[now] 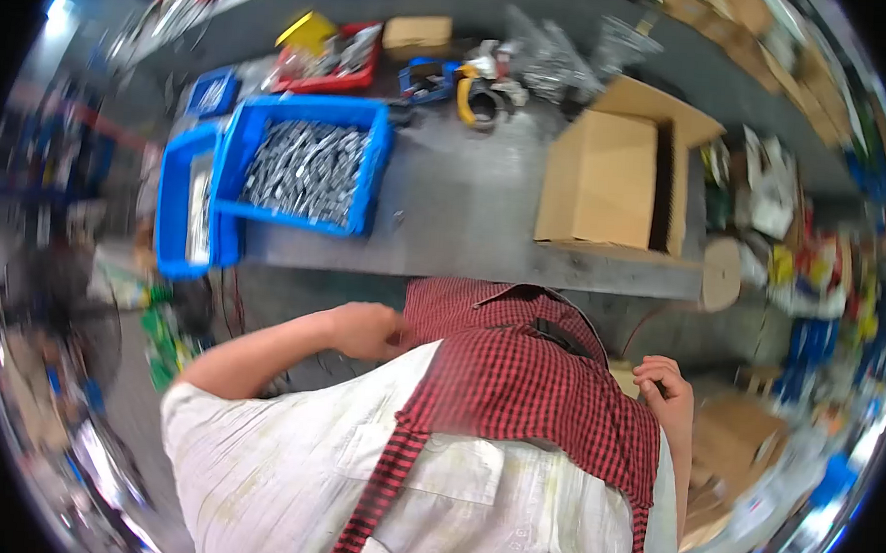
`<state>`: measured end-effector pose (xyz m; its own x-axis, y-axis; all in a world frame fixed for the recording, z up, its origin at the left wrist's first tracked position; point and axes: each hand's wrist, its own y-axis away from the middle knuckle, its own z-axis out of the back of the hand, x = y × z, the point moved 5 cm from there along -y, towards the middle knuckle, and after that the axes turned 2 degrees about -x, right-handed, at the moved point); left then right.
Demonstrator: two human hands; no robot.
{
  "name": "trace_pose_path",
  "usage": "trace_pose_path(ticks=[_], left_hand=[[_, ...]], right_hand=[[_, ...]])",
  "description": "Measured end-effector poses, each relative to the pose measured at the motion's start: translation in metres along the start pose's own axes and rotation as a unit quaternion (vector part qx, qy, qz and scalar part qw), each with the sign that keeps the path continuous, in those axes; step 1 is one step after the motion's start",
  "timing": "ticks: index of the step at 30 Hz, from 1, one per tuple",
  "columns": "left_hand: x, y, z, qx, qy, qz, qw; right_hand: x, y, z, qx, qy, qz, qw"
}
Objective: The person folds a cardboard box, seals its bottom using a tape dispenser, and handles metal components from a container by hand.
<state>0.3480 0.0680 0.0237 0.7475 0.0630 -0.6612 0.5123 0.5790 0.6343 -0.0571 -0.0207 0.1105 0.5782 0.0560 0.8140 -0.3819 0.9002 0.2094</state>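
Observation:
My left hand [368, 331] is at the left edge of my red and black checked apron [527, 386], in front of the bench. Its fingers are curled inward and their tips are hidden, so whatever they may hold does not show. On the other side, my right hand [666, 380] hangs beside the apron's right edge. Its fingers are loosely bent, with a gap to the thumb and nothing seen between them. Neither hand touches the metal bench [457, 192]. Beyond my left hand stands a blue bin [373, 178] full of small shiny metal parts.
A second blue bin [171, 207] stands at the bench's left end. An open cardboard box [596, 179] is at the right. Along the back are a red tray [366, 70], a small blue bin [428, 80], a yellow tape roll [464, 99] and clear plastic bags [554, 67].

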Motion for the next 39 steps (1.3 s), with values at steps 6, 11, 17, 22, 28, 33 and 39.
trace_pose_path(ticks=[6,11,17,22,28,33,39], left_hand=[[-0.022,0.014,-0.107,0.085,0.093,-0.043,0.991],[-0.061,0.008,-0.076,-0.012,0.022,0.021,0.999],[-0.029,0.023,-0.056,-0.115,0.081,0.052,0.989],[-0.030,0.061,-0.022,-0.191,0.040,0.135,0.971],[-0.054,0.077,-0.014,-0.230,0.001,0.172,0.958],[-0.042,0.084,0.012,-0.310,-0.030,0.210,0.927],[-0.028,0.007,0.107,-0.182,-0.202,0.181,0.945]], right_hand=[[0.029,-0.062,0.015,0.121,0.009,0.089,0.989],[0.028,-0.066,0.025,0.170,0.015,0.127,0.977],[0.008,-0.076,0.040,0.185,0.001,0.107,0.977],[0.020,-0.089,0.043,0.189,-0.001,0.127,0.974],[0.027,-0.095,0.040,0.202,0.039,0.131,0.970],[0.033,-0.103,0.038,0.215,0.042,0.148,0.964],[0.019,-0.116,0.045,0.205,0.031,0.145,0.968]])
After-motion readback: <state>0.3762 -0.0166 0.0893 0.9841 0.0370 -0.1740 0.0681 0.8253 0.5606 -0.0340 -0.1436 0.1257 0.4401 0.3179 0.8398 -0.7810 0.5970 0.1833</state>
